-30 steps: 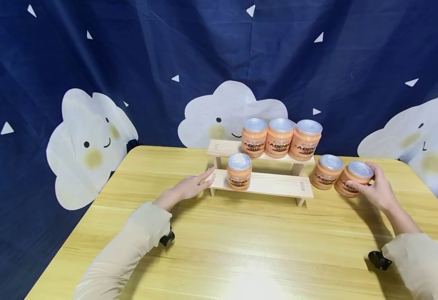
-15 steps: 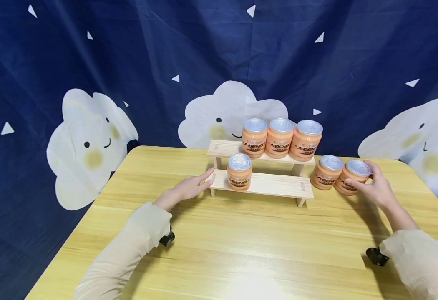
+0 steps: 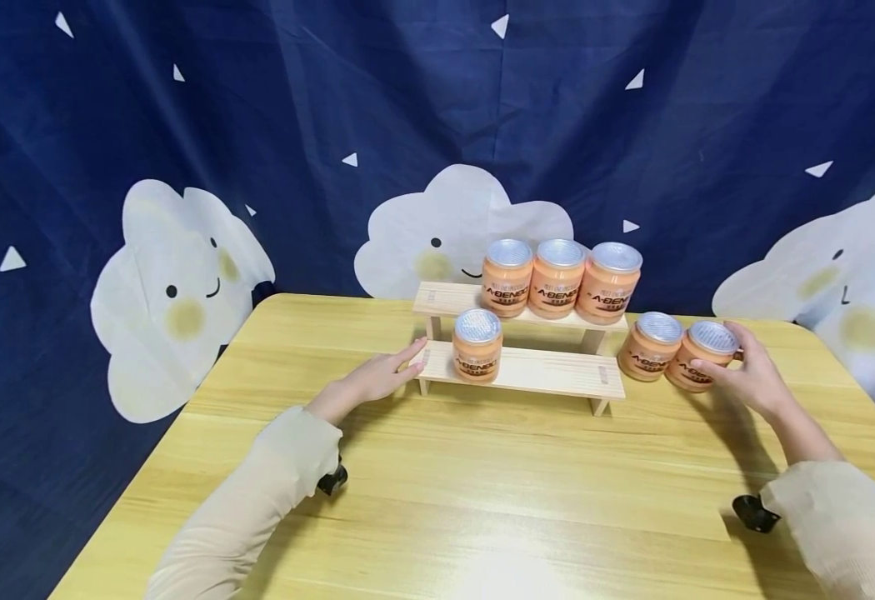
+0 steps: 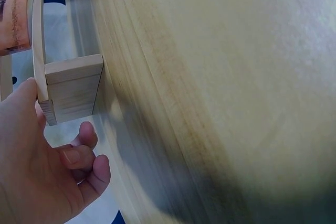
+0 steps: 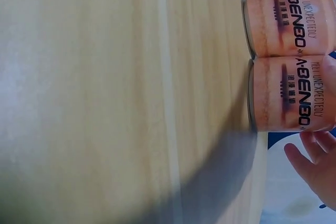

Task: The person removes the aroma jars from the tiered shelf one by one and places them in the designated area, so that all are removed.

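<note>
A two-tier wooden display stand (image 3: 527, 367) is in the middle of the table. My left hand (image 3: 370, 379) holds the left end of its lower board, thumb and forefinger at the edge; in the left wrist view its other fingers (image 4: 79, 156) curl below the board. To the right of the stand, my right hand (image 3: 756, 379) grips an orange jar (image 3: 691, 375) with a silver lid, thumb in front. That jar stands upright on the table, against a matching jar (image 3: 649, 354). In the right wrist view both labels face the camera.
Three matching jars (image 3: 557, 283) stand side by side on the upper board, towards its right. One more jar (image 3: 477, 354) is on the lower board, left of centre. Behind the wooden table (image 3: 422, 492) hangs a dark blue curtain (image 3: 317, 108) with white clouds.
My right hand has slid its jar slightly left and back, closing the small gap to the neighbouring jar. The left hand and the stand have stayed in place.
</note>
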`<control>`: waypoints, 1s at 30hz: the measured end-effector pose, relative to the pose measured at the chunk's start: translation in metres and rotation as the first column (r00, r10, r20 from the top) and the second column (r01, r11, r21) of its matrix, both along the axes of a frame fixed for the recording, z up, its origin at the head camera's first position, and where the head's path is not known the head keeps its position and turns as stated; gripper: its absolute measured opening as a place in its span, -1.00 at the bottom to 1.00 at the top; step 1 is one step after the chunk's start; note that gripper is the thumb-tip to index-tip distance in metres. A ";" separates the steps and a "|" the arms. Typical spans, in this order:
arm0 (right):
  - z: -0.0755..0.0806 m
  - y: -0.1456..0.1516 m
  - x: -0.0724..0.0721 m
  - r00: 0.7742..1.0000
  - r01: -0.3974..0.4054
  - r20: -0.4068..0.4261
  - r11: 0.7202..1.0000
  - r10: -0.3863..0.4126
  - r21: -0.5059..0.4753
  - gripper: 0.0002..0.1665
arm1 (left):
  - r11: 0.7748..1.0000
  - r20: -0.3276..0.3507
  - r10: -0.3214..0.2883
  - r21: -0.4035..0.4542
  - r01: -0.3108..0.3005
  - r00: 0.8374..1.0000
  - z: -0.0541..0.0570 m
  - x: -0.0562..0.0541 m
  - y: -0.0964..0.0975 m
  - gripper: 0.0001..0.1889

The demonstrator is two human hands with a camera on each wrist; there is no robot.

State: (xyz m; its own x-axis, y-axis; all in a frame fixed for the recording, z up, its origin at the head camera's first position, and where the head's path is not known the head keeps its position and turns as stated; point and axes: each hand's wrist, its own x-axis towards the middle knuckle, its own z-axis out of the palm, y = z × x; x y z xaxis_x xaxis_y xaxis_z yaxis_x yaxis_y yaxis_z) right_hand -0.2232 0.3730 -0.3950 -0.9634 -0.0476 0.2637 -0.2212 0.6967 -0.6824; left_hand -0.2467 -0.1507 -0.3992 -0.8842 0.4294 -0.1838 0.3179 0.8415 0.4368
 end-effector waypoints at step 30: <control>0.043 -0.077 0.023 0.973 0.047 -0.226 0.999 -0.050 -0.019 -0.13 | 1.000 -0.010 -0.001 0.012 0.001 1.000 0.002 0.003 0.000 -0.40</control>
State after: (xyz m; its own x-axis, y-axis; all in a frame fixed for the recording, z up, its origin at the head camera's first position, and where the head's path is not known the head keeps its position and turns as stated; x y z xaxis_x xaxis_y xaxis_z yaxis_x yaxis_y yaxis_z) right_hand -0.1999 0.2958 -0.3515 -0.8796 0.0026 0.4757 -0.3375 0.7013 -0.6279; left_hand -0.2441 -0.1503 -0.3970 -0.8855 0.4324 -0.1700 0.3229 0.8358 0.4441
